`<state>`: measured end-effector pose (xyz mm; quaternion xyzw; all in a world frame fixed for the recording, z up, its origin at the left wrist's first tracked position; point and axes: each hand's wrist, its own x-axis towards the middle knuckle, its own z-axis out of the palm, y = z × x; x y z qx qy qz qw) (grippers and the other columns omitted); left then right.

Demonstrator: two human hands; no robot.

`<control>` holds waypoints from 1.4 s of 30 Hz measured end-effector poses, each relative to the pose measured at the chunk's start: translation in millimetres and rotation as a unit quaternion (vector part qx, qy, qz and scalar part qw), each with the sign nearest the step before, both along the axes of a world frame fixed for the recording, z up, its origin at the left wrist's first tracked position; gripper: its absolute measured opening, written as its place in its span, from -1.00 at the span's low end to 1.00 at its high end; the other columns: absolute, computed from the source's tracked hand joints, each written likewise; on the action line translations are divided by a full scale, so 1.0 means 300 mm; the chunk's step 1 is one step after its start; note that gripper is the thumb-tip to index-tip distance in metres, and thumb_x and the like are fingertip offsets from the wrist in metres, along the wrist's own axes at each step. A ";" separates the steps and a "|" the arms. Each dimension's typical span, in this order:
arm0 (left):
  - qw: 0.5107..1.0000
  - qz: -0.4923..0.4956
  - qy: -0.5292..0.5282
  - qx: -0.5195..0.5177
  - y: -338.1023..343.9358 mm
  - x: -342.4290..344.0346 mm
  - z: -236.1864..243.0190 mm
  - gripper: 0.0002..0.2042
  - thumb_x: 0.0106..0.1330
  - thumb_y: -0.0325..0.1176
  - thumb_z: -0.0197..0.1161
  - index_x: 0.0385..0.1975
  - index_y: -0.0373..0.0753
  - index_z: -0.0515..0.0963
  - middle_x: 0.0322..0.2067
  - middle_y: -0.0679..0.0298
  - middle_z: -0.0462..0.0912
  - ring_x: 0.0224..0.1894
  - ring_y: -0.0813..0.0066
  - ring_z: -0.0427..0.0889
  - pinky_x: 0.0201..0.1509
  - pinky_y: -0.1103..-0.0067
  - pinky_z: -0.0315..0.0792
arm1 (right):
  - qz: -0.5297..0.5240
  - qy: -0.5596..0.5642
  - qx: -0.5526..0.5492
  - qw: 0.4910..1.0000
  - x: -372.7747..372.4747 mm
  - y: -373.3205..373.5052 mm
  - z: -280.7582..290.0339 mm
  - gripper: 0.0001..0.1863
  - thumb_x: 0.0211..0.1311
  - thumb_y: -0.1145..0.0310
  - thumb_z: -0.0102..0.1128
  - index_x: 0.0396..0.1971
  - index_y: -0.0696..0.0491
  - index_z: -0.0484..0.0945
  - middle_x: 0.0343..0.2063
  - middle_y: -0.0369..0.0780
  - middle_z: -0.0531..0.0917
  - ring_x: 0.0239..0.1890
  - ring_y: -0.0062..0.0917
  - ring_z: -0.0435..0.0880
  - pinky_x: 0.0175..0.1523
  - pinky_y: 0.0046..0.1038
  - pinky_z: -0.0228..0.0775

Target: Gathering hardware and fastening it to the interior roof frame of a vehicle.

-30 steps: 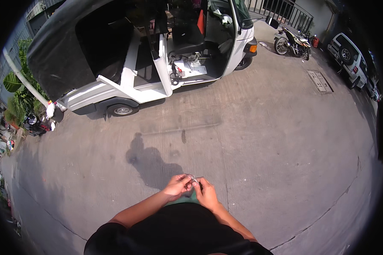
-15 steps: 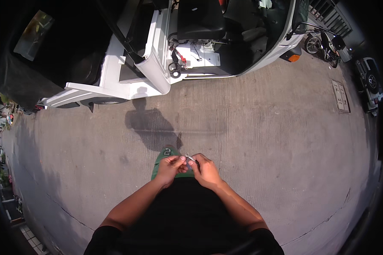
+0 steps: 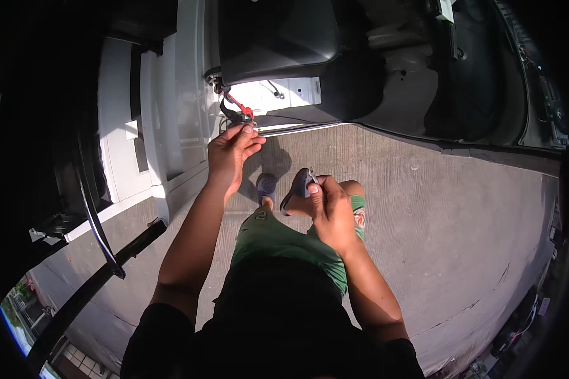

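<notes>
Metal tool (image 3: 312, 176), small, near right: pinched in right hand (image 3: 335, 211); narrow hold might slip, dropping it. Left hand (image 3: 229, 155): thumb and forefinger together beside red cable fitting (image 3: 247, 111), farther left; contents unclear.

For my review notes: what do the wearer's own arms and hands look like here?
Both the left hand and the right hand are ungloved. The forearms are bare, with no watch or wristband visible. Short, plain black sleeves, the left and right, end around the elbows.
</notes>
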<state>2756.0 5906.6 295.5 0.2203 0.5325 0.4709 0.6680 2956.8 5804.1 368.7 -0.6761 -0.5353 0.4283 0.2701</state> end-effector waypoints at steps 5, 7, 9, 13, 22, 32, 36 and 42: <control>0.986 0.033 0.053 0.157 0.866 0.175 0.038 -0.70 0.38 -0.28 0.30 -0.09 -0.41 0.56 -0.18 0.08 0.67 -0.11 0.26 0.72 0.03 0.45 0.60 | -0.061 -0.030 0.144 0.987 0.178 0.612 0.078 -0.75 0.47 0.31 0.04 -0.32 0.20 0.47 -0.54 -0.04 0.61 -0.48 -0.11 0.60 -0.32 -0.28 0.41; 0.966 0.080 0.122 0.213 1.215 0.235 -0.002 -0.72 0.43 -0.31 0.22 -0.08 -0.46 0.53 -0.19 0.04 0.69 -0.12 0.28 0.73 0.01 0.51 0.59 | -0.075 -0.032 0.173 0.982 0.252 0.871 0.105 -0.73 0.49 0.29 0.03 -0.32 0.21 0.48 -0.59 -0.13 0.57 -0.55 -0.36 0.50 -0.35 -0.37 0.37; 0.897 0.116 0.348 0.245 1.498 0.239 -0.084 -0.77 0.42 -0.30 0.19 -0.11 -0.34 0.55 -0.21 0.09 0.70 -0.12 0.17 0.70 -0.03 0.42 0.55 | -0.105 0.009 0.184 0.977 0.299 1.154 0.138 -0.70 0.50 0.26 0.04 -0.35 0.20 0.48 -0.66 -0.27 0.46 -0.57 -0.64 0.33 -0.42 -0.50 0.26; 0.666 0.115 0.694 0.251 1.750 0.234 -0.341 -0.86 0.42 -0.25 0.17 -0.19 -0.16 0.53 -0.11 0.21 0.58 0.06 0.16 0.53 0.11 0.23 0.35 | -0.158 0.048 0.139 0.976 0.424 1.629 0.166 -0.70 0.52 0.25 0.01 -0.35 0.18 0.49 -0.67 -0.34 0.40 -0.58 -0.72 0.22 -0.47 -0.55 0.13; 0.651 0.095 0.726 0.200 1.755 0.269 -0.344 -0.88 0.43 -0.32 0.13 -0.13 -0.15 0.41 -0.01 0.24 0.48 0.13 0.16 0.44 0.18 0.16 0.22 | -0.099 -0.112 0.181 0.972 0.562 2.205 0.422 -0.74 0.53 0.26 0.00 -0.25 0.18 0.45 -0.49 -0.36 0.48 -0.45 -0.78 0.33 -0.32 -0.69 0.17; 0.667 0.073 0.718 0.184 1.786 0.283 -0.333 -0.87 0.40 -0.39 0.12 -0.12 -0.17 0.39 0.01 0.15 0.45 0.15 0.07 0.40 0.19 0.14 0.19 | -0.180 -0.298 0.145 0.926 0.956 2.432 0.748 -0.58 0.54 0.15 -0.05 0.01 0.21 0.57 -0.34 -0.23 0.64 -0.28 -0.65 0.55 -0.08 -0.55 0.39; 0.680 0.074 0.706 0.185 1.782 0.278 -0.330 -0.85 0.37 -0.43 0.14 -0.12 -0.18 0.40 0.02 0.14 0.45 0.15 0.10 0.40 0.22 0.15 0.18 | -0.137 -0.250 0.071 0.956 0.938 2.447 0.698 -0.54 0.55 0.14 -0.08 0.10 0.23 0.51 -0.22 -0.10 0.70 -0.10 -0.52 0.64 0.10 -0.46 0.40; 0.692 0.066 0.704 0.144 1.785 0.317 -0.316 -0.84 0.37 -0.44 0.15 -0.11 -0.18 0.40 0.03 0.16 0.44 0.17 0.14 0.38 0.25 0.18 0.17 | -0.076 -0.342 0.103 0.931 0.893 2.475 0.684 -0.66 0.51 0.33 -0.06 0.08 0.25 0.47 -0.07 0.01 0.67 -0.14 -0.32 0.72 -0.04 -0.37 0.53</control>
